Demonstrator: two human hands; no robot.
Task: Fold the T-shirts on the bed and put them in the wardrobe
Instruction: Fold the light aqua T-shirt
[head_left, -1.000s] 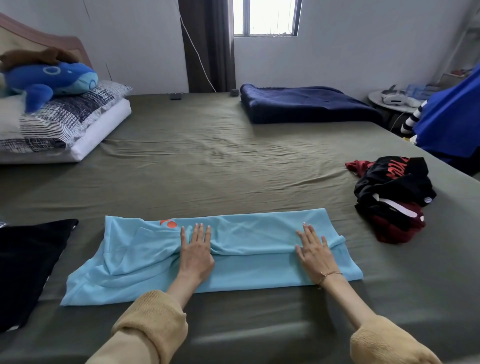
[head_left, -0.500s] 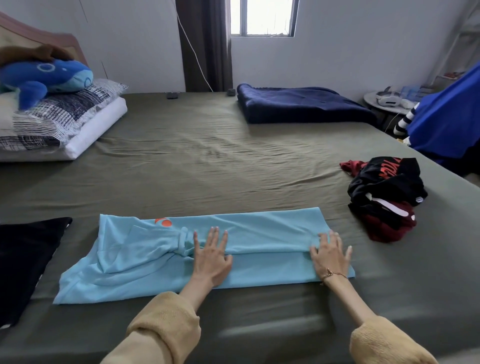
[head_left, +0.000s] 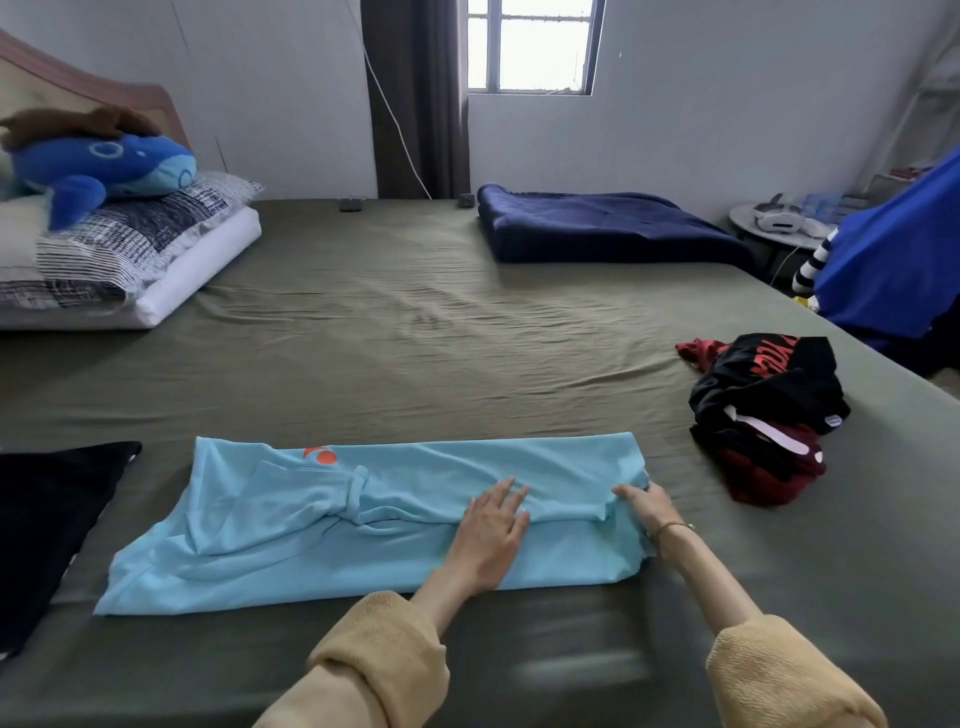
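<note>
A light blue T-shirt (head_left: 291, 525) with an orange mark lies folded lengthwise into a long strip near the front edge of the olive-green bed (head_left: 415, 338). My left hand (head_left: 491, 530) rests flat on it right of the middle, fingers straight. My right hand (head_left: 647, 506) is at the strip's right end, its fingers curled over the bunched fabric there. A crumpled pile of black and dark red shirts (head_left: 763, 415) lies to the right, apart from both hands.
A black cloth (head_left: 47, 519) lies at the left edge. Pillows (head_left: 119, 260) with a blue plush whale (head_left: 98, 166) sit at the far left. A folded navy blanket (head_left: 597, 223) is at the back, and a blue garment (head_left: 893, 260) hangs at the right.
Both hands slid rightward along the blue T-shirt. The right hand went from lying flat to taking hold of the right end, which is now bunched up.
</note>
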